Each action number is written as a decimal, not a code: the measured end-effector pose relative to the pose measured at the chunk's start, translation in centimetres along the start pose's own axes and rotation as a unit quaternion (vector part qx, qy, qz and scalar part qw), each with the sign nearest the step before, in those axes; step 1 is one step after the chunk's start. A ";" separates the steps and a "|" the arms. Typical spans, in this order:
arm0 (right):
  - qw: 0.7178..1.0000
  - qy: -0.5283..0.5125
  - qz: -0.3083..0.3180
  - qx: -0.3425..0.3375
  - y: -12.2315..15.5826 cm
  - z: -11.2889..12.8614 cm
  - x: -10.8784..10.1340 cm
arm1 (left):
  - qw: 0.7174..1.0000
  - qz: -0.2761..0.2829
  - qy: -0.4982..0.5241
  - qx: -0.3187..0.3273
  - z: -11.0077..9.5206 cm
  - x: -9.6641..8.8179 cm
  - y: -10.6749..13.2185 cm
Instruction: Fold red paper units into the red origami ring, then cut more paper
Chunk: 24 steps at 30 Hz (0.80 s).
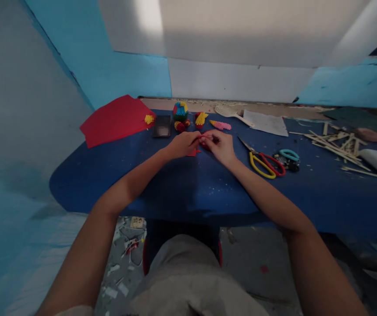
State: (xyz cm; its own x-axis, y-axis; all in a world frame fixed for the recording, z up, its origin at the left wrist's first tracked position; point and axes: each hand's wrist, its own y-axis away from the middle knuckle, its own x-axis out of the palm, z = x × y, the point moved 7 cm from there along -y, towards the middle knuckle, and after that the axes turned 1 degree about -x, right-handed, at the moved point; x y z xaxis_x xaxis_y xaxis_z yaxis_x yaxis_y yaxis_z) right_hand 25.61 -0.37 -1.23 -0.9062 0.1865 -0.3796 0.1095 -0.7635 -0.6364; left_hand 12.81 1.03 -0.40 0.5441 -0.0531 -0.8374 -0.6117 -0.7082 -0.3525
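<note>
My left hand and my right hand meet over the blue table, fingertips pinched together on a small red paper piece. Its exact shape is mostly hidden by my fingers. Under my left hand lies a red paper strip. Just beyond my hands are a multicoloured ball of folded pieces, a dark red and yellow piece, a red and yellow piece and a pink piece with a yellow tip.
Scissors with yellow and red handles lie right of my right hand, beside a light-blue ring-shaped handle. Red sheets and a dark square box are at left. A pale slotted spoon and wooden sticks lie rightward.
</note>
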 end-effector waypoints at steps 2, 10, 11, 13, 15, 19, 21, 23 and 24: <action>0.999 0.009 -0.042 0.002 -0.1 -0.1 -0.4 | 1.000 -0.022 -0.004 -0.003 -0.1 -0.1 -0.2; 0.996 0.037 -0.046 -0.069 -0.5 0.5 -0.8 | 0.975 -0.053 0.210 -0.059 0.9 -0.2 -0.5; 0.993 0.066 -0.037 -0.095 -0.5 0.9 -0.8 | 0.954 -0.061 0.281 -0.085 1.4 -0.1 -0.5; 0.981 0.129 -0.016 -0.145 -0.3 1.7 -0.9 | 0.903 -0.073 0.395 -0.154 2.6 0.4 -0.3; 0.969 0.176 0.003 -0.174 -0.2 2.1 -0.8 | 0.856 -0.063 0.463 -0.222 3.4 1.0 -0.1; 0.953 0.222 0.013 -0.204 0.1 2.5 -0.6 | 0.785 -0.010 0.548 -0.289 3.8 2.0 0.1; 0.946 0.225 0.021 -0.230 0.2 2.9 -0.4 | 0.766 0.021 0.572 -0.294 3.6 2.2 0.2; 0.944 0.222 0.022 -0.243 0.3 3.1 -0.3 | 0.762 0.051 0.580 -0.284 3.2 2.3 0.2; 0.945 0.220 0.019 -0.240 0.3 3.1 -0.3 | 0.764 0.058 0.580 -0.278 3.0 2.2 0.1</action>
State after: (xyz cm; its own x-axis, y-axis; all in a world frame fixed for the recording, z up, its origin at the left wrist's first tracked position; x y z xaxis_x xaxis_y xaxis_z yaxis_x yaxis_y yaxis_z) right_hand 24.63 -2.56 0.77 -0.6512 0.4848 -0.5839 0.4071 -0.4262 -0.8079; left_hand 12.22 2.95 -3.57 0.8443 -0.4982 0.1974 -0.5319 -0.8236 0.1970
